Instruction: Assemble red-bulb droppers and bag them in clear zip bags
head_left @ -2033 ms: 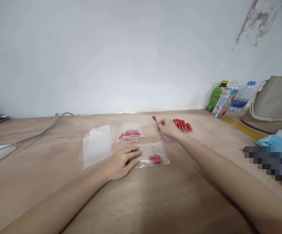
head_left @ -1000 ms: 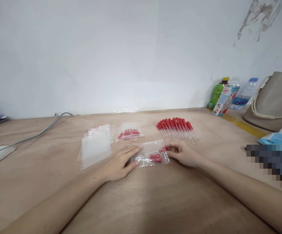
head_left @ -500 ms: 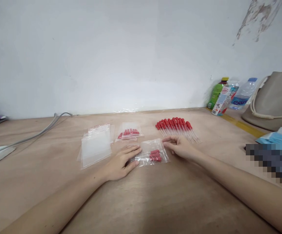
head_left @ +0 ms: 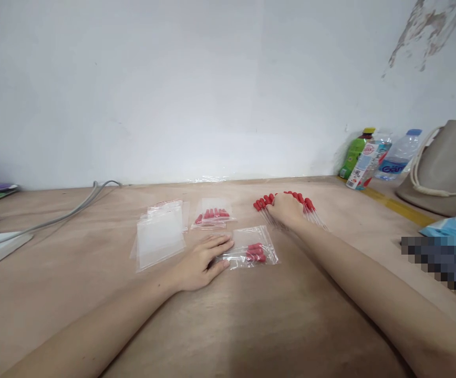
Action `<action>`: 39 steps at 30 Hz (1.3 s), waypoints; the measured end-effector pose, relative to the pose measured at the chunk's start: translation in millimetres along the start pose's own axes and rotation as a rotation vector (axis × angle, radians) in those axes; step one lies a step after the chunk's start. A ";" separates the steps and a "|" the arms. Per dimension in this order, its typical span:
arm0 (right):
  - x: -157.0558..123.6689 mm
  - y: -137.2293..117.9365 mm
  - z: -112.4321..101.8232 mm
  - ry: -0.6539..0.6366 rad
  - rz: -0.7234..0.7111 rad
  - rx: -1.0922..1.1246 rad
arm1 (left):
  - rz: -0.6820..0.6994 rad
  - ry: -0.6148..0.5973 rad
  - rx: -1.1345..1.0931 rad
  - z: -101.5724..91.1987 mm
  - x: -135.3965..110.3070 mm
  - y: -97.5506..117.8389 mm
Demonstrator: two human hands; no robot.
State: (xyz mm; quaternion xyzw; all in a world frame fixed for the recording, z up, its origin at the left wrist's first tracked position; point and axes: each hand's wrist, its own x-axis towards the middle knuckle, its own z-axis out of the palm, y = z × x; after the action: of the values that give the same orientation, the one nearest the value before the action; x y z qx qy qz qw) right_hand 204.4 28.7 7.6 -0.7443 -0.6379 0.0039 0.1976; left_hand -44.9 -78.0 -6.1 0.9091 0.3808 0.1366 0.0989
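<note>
A clear zip bag with several red-bulbed droppers in it lies flat in front of me. My left hand rests on the bag's left part, fingers stretched out and thumb apart; it covers the droppers' thin ends. Beyond the bag to the right, my right hand reaches down over a row of red-bulbed droppers. Its fingers are curled among the middle droppers, and their tips are hidden, so what they grip does not show. Bulbs stick out on both sides of this hand.
Left of the bag is a stack of empty zip bags. Behind it lie filled bags with red bulbs showing. A grey cable crosses the left side. Bottles, a carton and a beige bag stand at right.
My right hand has left the clear bag's right edge and moved up to the dropper row. The left hand stays on the bag. The view has shifted slightly.
</note>
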 end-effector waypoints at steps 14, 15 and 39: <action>1.1 19.4 -13.0 -0.039 -0.032 0.148 | 0.009 0.004 0.033 1.5 0.8 -1.4; -0.6 21.6 -13.7 -0.031 -0.043 0.217 | 0.007 0.003 0.034 1.5 0.9 -1.4; -78.1 36.7 6.3 -0.338 0.006 1.247 | 0.000 0.021 0.001 0.1 0.9 1.2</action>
State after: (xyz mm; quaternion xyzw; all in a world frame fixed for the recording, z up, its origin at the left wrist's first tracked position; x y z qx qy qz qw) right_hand 223.0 -47.7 -28.4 -0.4807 -0.5362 0.4915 0.4897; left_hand -43.4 -78.2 -5.7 0.9078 0.3818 0.1458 0.0942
